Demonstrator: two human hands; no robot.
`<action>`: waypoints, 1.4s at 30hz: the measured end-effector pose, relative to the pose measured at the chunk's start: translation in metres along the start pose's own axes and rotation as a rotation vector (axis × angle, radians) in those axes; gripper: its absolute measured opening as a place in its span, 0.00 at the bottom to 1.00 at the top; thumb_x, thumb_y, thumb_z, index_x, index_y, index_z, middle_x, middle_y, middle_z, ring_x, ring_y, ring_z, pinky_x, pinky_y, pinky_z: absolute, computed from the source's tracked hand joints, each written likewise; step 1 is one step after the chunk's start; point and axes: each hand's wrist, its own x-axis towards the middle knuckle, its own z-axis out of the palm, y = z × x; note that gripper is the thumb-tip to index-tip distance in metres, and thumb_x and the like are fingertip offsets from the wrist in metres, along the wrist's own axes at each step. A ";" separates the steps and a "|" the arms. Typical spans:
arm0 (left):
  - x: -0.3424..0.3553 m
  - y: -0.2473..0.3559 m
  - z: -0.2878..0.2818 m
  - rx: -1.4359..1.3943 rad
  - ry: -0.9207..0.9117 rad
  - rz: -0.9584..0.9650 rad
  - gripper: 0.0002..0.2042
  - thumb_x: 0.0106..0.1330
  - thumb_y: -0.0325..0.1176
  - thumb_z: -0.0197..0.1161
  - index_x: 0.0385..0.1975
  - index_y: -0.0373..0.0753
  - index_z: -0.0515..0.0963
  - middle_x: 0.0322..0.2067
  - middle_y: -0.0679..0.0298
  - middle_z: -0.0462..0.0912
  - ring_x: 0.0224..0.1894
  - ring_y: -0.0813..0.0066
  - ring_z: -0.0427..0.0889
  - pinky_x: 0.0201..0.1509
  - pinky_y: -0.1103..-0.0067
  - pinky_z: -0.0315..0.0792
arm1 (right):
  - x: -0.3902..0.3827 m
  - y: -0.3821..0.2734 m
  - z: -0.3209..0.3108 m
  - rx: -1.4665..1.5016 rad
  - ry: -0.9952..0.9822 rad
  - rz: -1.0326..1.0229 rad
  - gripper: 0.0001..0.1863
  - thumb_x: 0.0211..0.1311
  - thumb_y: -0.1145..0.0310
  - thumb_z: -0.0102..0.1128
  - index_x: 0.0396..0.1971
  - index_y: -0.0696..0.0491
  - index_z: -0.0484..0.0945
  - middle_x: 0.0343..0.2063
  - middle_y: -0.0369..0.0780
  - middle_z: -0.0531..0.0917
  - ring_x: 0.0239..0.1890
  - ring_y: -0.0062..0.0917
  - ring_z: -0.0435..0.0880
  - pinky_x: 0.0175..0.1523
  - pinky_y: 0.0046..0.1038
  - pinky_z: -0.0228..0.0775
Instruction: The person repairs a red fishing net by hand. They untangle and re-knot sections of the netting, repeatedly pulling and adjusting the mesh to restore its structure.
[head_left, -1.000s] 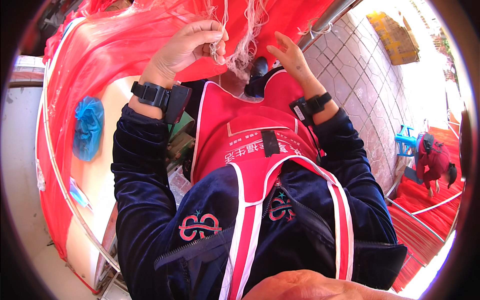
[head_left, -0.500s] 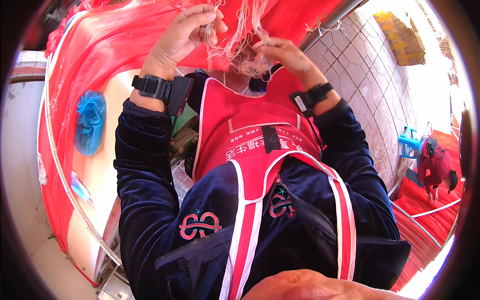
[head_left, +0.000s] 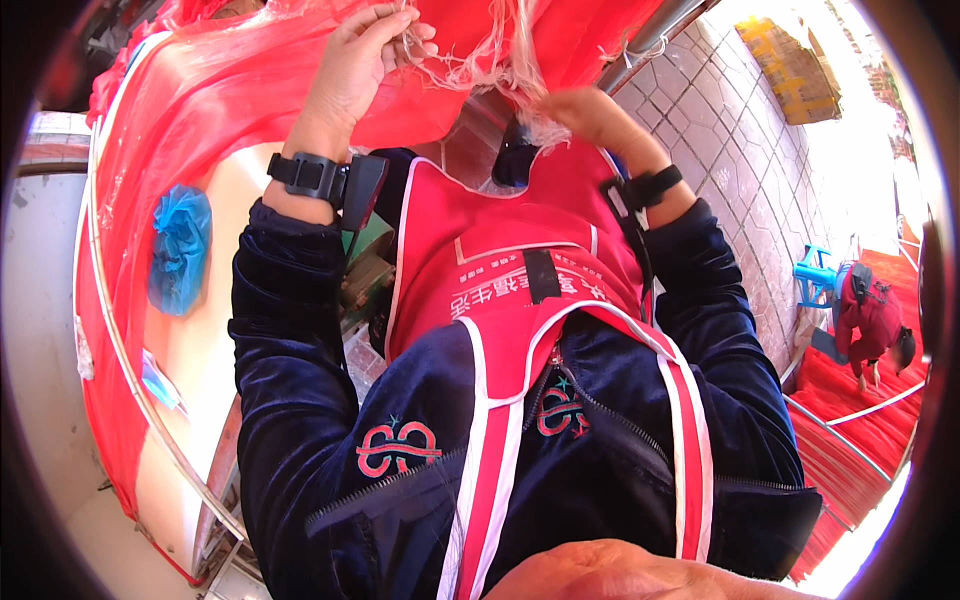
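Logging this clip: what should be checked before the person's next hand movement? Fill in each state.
1. Left hand has pale strands at its fingertips: ok.
2. Right hand grips the strands: cannot tell, it is blurred.
3. Strands lie separate: not ok, they bunch together between the hands.
4. Black wrist straps worn on both wrists: ok.
5. Blue plastic bag clear of both hands: ok.

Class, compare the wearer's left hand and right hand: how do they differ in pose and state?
The left hand is sharp and higher in the picture; the right hand is motion-blurred and lower. The left hand pinches pale strands; the right hand is at their lower tangle, its grip unclear. Both have black wrist straps.
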 end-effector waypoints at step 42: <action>-0.017 -0.004 0.045 0.327 -0.206 -0.350 0.11 0.66 0.39 0.60 0.37 0.37 0.80 0.34 0.64 0.83 0.41 0.76 0.80 0.54 0.78 0.70 | 0.025 -0.068 0.011 1.341 0.255 0.024 0.08 0.63 0.69 0.59 0.37 0.57 0.82 0.34 0.36 0.84 0.36 0.16 0.81 0.44 0.19 0.74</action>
